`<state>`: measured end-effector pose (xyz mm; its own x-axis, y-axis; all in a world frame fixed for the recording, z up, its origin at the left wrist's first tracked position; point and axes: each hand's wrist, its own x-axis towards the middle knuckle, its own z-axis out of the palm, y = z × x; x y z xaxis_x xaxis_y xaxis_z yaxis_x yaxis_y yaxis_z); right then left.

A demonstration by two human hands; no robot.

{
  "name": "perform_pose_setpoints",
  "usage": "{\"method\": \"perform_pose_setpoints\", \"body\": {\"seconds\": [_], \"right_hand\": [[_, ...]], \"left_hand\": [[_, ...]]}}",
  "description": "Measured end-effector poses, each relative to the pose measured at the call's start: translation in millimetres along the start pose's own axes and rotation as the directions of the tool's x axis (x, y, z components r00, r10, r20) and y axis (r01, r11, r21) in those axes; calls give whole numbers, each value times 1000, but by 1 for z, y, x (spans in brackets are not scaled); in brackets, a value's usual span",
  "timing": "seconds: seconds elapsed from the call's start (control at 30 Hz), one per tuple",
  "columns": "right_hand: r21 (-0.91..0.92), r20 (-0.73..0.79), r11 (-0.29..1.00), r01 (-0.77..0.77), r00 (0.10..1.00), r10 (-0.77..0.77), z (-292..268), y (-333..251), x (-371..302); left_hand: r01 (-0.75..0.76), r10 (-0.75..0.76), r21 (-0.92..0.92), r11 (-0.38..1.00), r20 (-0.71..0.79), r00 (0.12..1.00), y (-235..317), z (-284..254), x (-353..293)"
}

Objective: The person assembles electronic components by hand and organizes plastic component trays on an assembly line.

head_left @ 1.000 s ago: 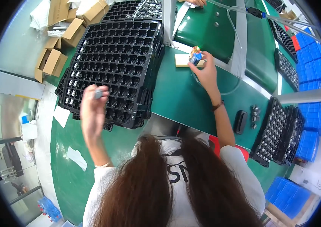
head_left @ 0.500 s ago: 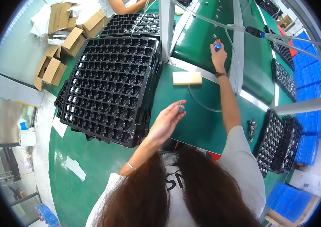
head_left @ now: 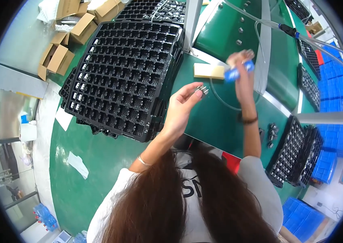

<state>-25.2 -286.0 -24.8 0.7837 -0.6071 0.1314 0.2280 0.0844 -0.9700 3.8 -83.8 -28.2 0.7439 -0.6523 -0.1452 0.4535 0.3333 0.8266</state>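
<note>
My left hand [head_left: 179,106] pinches a small silver metal part [head_left: 202,90] between thumb and fingertips, above the green tabletop [head_left: 208,121]. Smeared by motion, my right hand [head_left: 242,77] is closed around a blue-and-white object [head_left: 239,71] whose kind I cannot make out. A greyish metal part [head_left: 248,54] shows at its fingertips, also blurred. A cream-coloured block [head_left: 208,71] lies on the table between the hands. Left of my left hand stands a stack of black compartment trays [head_left: 118,77], the top one with several small silver parts along its left side.
Several metal parts lie on a green conveyor belt [head_left: 224,44] beyond the table. Loose metal parts [head_left: 273,133] sit at the right, beside filled black trays [head_left: 288,152]. A clear hose [head_left: 224,99] curves across the table. A grey post [head_left: 192,26] rises at the back.
My right hand has drawn back from the conveyor toward me, with the blue object in it. My left hand has moved slightly up and right, still pinching its metal part. The view has shifted.
</note>
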Motion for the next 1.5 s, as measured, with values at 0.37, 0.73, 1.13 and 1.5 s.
{"method": "perform_pose_setpoints", "body": {"seconds": [0.37, 0.73, 1.13, 1.5], "right_hand": [[-8, 214, 1000, 24, 977, -21, 32, -16, -88], [5, 323, 997, -72, 944, 66, 48, -3, -99], [-801, 27, 578, 152, 975, -219, 7, 76, 3], [-845, -12, 526, 97, 980, -199, 6, 71, -11]], "left_hand": [[2, -9, 103, 995, 66, 998, 5, 2, -23], [-26, 27, 43, 999, -18, 999, -1, -15, -40], [105, 831, 978, 178, -207, 516, 136, -194, -60], [263, 743, 962, -78, -120, 659, 160, -268, -24]]}}
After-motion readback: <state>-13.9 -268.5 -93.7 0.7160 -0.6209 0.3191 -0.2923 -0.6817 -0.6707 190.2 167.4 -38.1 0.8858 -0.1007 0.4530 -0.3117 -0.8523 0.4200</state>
